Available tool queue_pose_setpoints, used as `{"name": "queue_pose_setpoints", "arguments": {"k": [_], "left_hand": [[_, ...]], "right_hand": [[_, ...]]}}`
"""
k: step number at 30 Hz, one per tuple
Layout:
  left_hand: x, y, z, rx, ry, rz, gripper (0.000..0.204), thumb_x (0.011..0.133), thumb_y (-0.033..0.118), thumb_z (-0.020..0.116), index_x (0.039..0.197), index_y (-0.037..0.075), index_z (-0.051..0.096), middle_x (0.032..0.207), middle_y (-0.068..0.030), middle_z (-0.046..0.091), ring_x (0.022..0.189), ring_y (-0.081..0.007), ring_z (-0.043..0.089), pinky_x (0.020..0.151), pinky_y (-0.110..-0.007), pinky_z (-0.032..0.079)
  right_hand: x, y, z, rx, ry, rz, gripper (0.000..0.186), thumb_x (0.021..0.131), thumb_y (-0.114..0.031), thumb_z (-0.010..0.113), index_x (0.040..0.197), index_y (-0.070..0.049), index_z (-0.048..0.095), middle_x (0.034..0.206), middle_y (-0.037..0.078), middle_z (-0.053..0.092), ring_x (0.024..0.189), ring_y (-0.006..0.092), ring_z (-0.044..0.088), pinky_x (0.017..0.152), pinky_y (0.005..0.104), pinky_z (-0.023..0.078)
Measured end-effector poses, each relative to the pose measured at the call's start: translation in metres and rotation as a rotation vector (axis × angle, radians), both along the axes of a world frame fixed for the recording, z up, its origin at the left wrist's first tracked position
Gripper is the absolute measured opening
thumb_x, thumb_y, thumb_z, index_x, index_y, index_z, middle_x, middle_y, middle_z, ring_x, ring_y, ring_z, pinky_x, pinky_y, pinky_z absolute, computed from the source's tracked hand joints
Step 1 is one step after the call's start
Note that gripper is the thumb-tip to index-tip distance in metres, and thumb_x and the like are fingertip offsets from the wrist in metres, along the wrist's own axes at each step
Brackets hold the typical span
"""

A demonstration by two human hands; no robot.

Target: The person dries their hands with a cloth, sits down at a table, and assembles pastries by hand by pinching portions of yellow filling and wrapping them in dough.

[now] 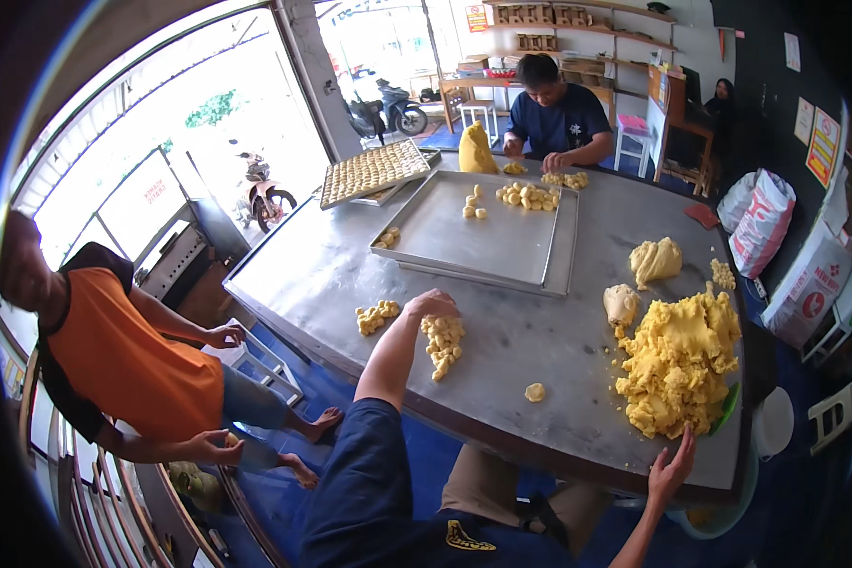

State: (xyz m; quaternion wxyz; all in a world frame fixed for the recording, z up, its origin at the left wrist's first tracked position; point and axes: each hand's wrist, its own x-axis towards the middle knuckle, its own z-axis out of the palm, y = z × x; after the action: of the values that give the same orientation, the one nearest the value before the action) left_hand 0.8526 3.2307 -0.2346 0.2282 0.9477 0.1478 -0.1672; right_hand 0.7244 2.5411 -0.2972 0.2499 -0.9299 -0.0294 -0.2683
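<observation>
Where the table's [502, 331] near-right corner likely keeps the mound [682, 364] reachable, the right hand [670, 468] splays its fingers; the left hand [432, 304], over pieces [442, 343], leaves its grip unclear.

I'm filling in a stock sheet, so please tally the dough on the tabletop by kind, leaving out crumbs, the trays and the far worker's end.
Crumbly heap: 1
Large lumps: 2 (far lump, near lump)
Clusters of small pieces: 3 (left cluster, middle cluster, right cluster)
Lone piece: 1
Total: 7
</observation>
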Motion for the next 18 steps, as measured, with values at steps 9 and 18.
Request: {"name": "queue_pose_setpoints", "arguments": {"k": [9, 18], "left_hand": [[-0.008, -0.028, 0.011, 0.110, 0.118, 0.005, 0.088, 0.069, 0.068, 0.085, 0.134, 0.012, 0.066, 0.131, -0.0111, 0.068, 0.119, -0.0304, 0.067, 0.089, -0.045, 0.061], [-0.042, -0.051, 0.043, -0.001, 0.175, -0.098, 0.087, 0.067, 0.054, 0.089, 0.137, 0.011, 0.062, 0.127, -0.0134, 0.070, 0.114, -0.0320, 0.070, 0.082, -0.046, 0.063]], "right_hand": [[-0.004, -0.003, -0.001, -0.001, 0.065, -0.059, 0.076, 0.090, -0.002, 0.063, 0.160, -0.014, 0.035, 0.154, 0.024, 0.045, 0.141, 0.0456, 0.043, 0.112, 0.0540, 0.037], [-0.003, -0.001, 0.004, 0.022, 0.029, 0.002, 0.077, 0.088, 0.001, 0.062, 0.160, -0.011, 0.037, 0.153, 0.025, 0.046, 0.138, 0.0474, 0.046, 0.112, 0.0533, 0.039]]}}
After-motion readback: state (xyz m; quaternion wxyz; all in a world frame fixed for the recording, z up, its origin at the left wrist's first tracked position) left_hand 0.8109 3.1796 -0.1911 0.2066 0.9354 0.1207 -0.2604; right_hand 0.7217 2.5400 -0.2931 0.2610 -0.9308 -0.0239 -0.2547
